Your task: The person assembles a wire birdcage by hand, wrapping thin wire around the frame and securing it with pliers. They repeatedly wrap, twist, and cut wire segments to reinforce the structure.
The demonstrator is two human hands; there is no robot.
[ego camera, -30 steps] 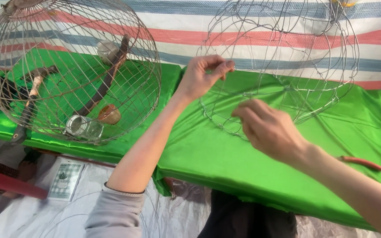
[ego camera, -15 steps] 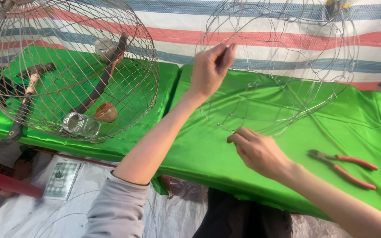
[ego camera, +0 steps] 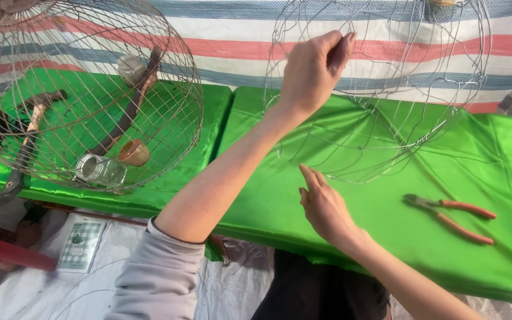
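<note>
The unfinished wire frame (ego camera: 386, 89), a dome of thin bare wires, stood on the green cloth (ego camera: 339, 195) covering the table, rising in front of a striped sheet (ego camera: 226, 53). The left hand (ego camera: 312, 74) was raised to the frame's upper left part, its fingers pinched shut around one of the thin wires. The right hand (ego camera: 324, 204) lay lower, just beside the frame's bottom rim, fingers loosely spread and holding nothing; whether its fingertips touched the wire could not be told. Red-handled pliers (ego camera: 451, 214) rested on the cloth to the right of that hand, apart from it. Well to the left stood a finished round wire cage (ego camera: 84, 89) with a wooden perch (ego camera: 128, 112), a small brown cup (ego camera: 133, 153) and a clear glass jar (ego camera: 99, 172) inside. A hammer (ego camera: 28, 139) lay behind the cage's mesh.
</note>
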